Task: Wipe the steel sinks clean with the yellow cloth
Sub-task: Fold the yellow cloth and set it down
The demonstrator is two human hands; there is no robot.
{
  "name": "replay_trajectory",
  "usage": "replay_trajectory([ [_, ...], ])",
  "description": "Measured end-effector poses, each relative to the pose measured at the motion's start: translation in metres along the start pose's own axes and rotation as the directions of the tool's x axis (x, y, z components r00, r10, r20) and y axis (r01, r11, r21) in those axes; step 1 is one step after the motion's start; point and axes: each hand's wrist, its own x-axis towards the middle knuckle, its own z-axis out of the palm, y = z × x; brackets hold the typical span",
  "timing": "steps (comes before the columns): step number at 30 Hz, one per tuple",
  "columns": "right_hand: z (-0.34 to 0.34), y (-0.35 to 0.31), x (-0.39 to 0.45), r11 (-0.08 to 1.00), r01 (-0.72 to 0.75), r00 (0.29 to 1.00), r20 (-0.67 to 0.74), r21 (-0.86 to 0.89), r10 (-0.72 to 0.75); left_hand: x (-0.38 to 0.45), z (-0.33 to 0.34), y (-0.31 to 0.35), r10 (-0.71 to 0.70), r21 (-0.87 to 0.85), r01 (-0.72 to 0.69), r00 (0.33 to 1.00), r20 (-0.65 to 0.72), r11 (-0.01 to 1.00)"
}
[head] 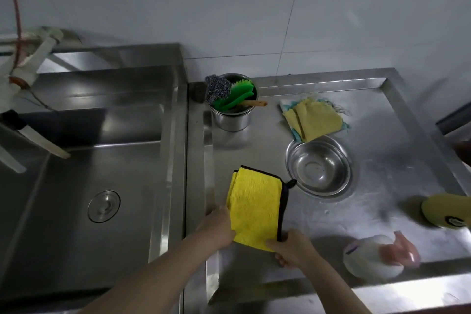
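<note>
Both hands are on the fluffy yellow microfibre cloth with black stitched edging point(257, 208), which is folded into a thick rectangle and lies flat in the shallow right-hand steel basin point(397, 160), near its left wall; the left hand point(218, 228) has its fingers curled onto the cloth's near left edge, and the right hand point(290, 250) pinches the near right corner, thumb on top; a little black hanging loop sticks out of the far right corner, just beside a round shiny steel bowl point(318, 168).

Behind the bowl is a flat stack of thin, frayed yellow and blue rags point(314, 118); at the back left of the same basin is a cylindrical steel cup point(230, 120) stuffed with a grey wire scourer point(216, 88), green bristly plastic brushes point(238, 97) and a wooden handle point(256, 103) poking out to the right; near the front right lies a white plastic spray bottle with a pink trigger point(374, 257) on its side, pretty blurry; a yellow rounded bottle point(443, 211) is cut off at the right edge.

On the left is the deep brushed-steel sink point(76, 160) with a round flat drain cover point(104, 206); white plastic tap pipes point(30, 58) hang over it.
</note>
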Motion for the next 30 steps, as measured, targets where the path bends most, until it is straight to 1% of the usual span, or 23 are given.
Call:
replay_trajectory([
  [1, 0.000, -0.002, 0.001, 0.999, -0.004, 1.000, 0.004, 0.032, 0.004, 0.000, -0.003, 0.001, -0.008, -0.010, 0.008, 1.000, -0.008, 1.000],
  [3, -0.003, -0.009, -0.001, 0.990, -0.030, 0.999, 0.017, 0.135, 0.028, 0.000, -0.011, 0.002, -0.026, -0.087, 0.026, 1.000, 0.001, 0.996],
  [4, -0.006, -0.014, -0.002, 0.977, -0.041, 0.999, 0.033, 0.208, 0.035, 0.001, -0.017, 0.004, -0.033, -0.130, 0.034, 0.999, 0.006, 0.991],
  [6, -0.015, -0.030, -0.006, 0.926, -0.016, 0.999, 0.049, 0.377, -0.003, 0.000, -0.034, 0.008, -0.038, -0.245, 0.033, 0.999, -0.014, 0.969],
  [7, -0.020, -0.040, -0.007, 0.901, 0.022, 0.999, 0.030, 0.432, -0.039, -0.001, -0.044, 0.010, -0.038, -0.311, 0.024, 0.999, -0.039, 0.950],
  [9, -0.036, -0.067, -0.013, 0.882, 0.130, 0.991, -0.067, 0.453, -0.111, -0.002, -0.072, 0.017, -0.041, -0.465, -0.016, 0.993, -0.113, 0.885],
  [12, -0.067, -0.122, -0.027, 0.795, 0.271, 0.962, -0.172, 0.543, -0.210, -0.006, -0.124, 0.031, -0.061, -0.606, -0.134, 0.955, -0.291, 0.784],
  [14, -0.086, -0.157, -0.035, 0.744, 0.369, 0.929, -0.227, 0.558, -0.291, -0.013, -0.160, 0.043, -0.051, -0.638, -0.236, 0.916, -0.398, 0.733],
  [16, -0.099, -0.181, -0.040, 0.712, 0.456, 0.890, -0.289, 0.534, -0.353, -0.021, -0.188, 0.051, -0.038, -0.640, -0.334, 0.868, -0.495, 0.692],
  [18, -0.104, -0.194, -0.041, 0.692, 0.525, 0.849, -0.362, 0.495, -0.385, -0.026, -0.203, 0.052, -0.041, -0.618, -0.400, 0.817, -0.575, 0.676],
  [20, -0.100, -0.193, -0.041, 0.680, 0.575, 0.815, -0.390, 0.454, -0.429, -0.027, -0.200, 0.046, -0.035, -0.564, -0.421, 0.780, -0.625, 0.711],
  [21, -0.094, -0.188, -0.038, 0.698, 0.577, 0.812, -0.385, 0.423, -0.439, -0.025, -0.193, 0.040, -0.026, -0.521, -0.409, 0.769, -0.639, 0.749],
  [22, -0.085, -0.178, -0.032, 0.733, 0.567, 0.815, -0.384, 0.376, -0.433, -0.022, -0.182, 0.034, -0.017, -0.494, -0.389, 0.772, -0.635, 0.778],
  [24, -0.063, -0.149, -0.012, 0.832, 0.497, 0.842, -0.370, 0.248, -0.393, -0.011, -0.150, 0.018, -0.016, -0.482, -0.315, 0.824, -0.566, 0.818],
  [27, -0.027, -0.097, 0.023, 0.935, 0.336, 0.908, -0.301, 0.114, -0.290, 0.003, -0.092, -0.007, -0.053, -0.387, -0.095, 0.933, -0.355, 0.917],
  [29, -0.010, -0.071, 0.033, 0.960, 0.255, 0.947, -0.230, 0.118, -0.224, 0.005, -0.064, -0.018, -0.054, -0.304, -0.017, 0.974, -0.222, 0.952],
  [30, -0.005, -0.065, 0.030, 0.960, 0.246, 0.954, -0.206, 0.136, -0.216, 0.004, -0.057, -0.020, -0.050, -0.285, -0.010, 0.978, -0.202, 0.958],
])
